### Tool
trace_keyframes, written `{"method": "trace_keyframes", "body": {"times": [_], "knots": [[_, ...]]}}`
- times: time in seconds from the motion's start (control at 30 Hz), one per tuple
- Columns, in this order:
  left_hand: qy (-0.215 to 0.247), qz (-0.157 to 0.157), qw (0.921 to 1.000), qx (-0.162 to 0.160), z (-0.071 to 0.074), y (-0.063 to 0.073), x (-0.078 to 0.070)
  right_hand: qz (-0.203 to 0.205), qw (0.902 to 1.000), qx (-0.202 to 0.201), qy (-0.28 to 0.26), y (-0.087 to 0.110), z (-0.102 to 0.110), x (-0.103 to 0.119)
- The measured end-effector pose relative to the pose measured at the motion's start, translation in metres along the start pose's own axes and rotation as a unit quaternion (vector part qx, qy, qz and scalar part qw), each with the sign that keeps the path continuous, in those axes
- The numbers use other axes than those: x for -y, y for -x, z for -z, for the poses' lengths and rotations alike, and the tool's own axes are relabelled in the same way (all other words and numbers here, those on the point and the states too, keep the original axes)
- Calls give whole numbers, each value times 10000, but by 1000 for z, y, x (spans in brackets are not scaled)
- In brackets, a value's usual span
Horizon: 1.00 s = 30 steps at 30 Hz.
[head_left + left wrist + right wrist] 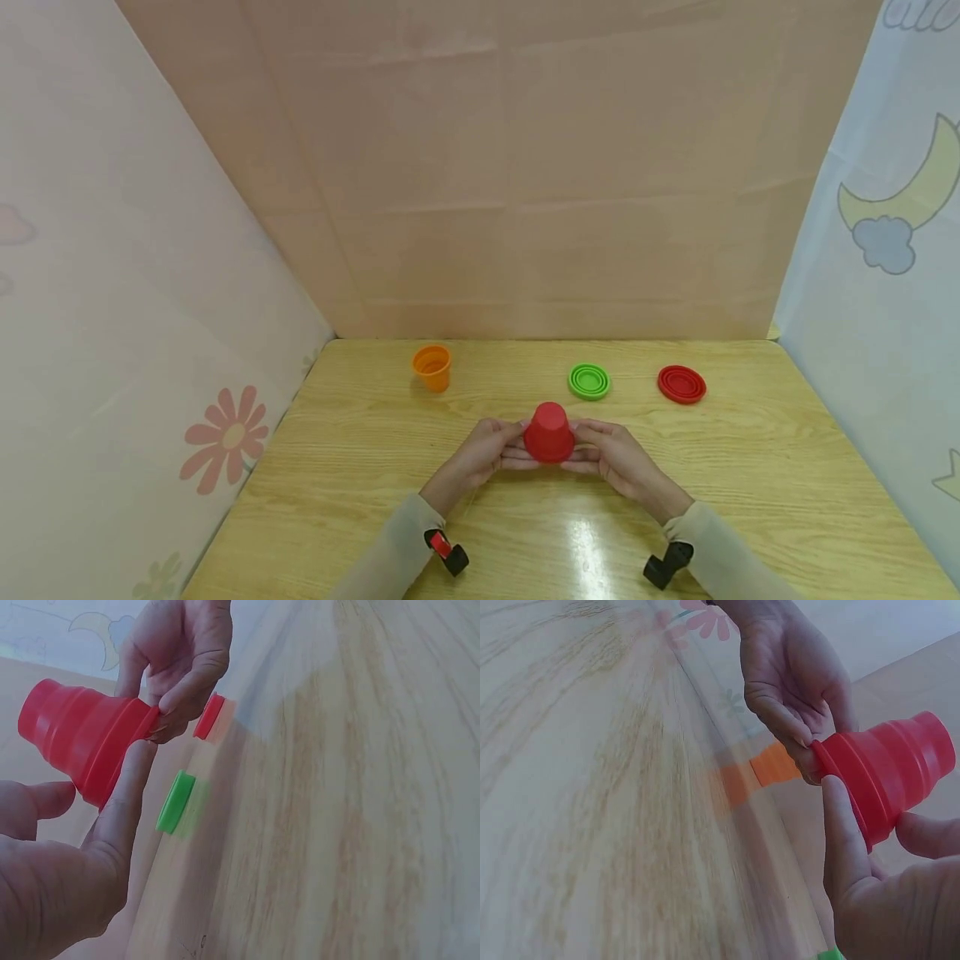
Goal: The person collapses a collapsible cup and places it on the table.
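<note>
A red collapsible cup, stretched out to its full stepped height, is held upside down above the table with its narrow base up. My left hand pinches its left side, thumb on the wall and fingers under the wide rim. On the opposite side my right hand grips it the same way. Both wrist views show the cup between the thumbs and fingers of the two hands. The inside of the cup is hidden.
An orange cup, extended, stands at the back left of the wooden table. Farther right lie a flattened green cup and a flattened red cup. Cloth-covered walls enclose the table's back and sides.
</note>
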<state>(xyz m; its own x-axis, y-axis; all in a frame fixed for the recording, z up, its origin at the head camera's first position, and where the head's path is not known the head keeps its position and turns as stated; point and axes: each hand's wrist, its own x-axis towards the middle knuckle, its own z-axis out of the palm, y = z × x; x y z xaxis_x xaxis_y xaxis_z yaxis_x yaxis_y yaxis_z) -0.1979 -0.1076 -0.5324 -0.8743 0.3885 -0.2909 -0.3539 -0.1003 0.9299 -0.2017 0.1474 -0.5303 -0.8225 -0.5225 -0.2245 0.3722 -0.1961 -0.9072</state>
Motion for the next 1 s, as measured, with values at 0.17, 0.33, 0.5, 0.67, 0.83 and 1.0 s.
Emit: {"method": "trace_keyframes", "body": {"times": [0.17,0.33,0.5,0.67,0.83,1.0], "knots": [[-54,16,9999,91,0,-1,2,-14,10000,81,54,1,1,0],[-88,94,9998,177,-1,-1,5,-5,9995,231,199,0,2,0],[-85,51,9997,202,-1,-4,6,18,9991,277,307,-1,2,1],[-159,79,9996,219,-2,-5,6,-13,9989,212,407,-2,0,0],[-244,126,9995,169,-2,-4,6,-84,9989,184,432,-1,-3,0],[-205,138,9996,129,-2,-2,8,-62,9982,60,591,-2,-5,0]]}}
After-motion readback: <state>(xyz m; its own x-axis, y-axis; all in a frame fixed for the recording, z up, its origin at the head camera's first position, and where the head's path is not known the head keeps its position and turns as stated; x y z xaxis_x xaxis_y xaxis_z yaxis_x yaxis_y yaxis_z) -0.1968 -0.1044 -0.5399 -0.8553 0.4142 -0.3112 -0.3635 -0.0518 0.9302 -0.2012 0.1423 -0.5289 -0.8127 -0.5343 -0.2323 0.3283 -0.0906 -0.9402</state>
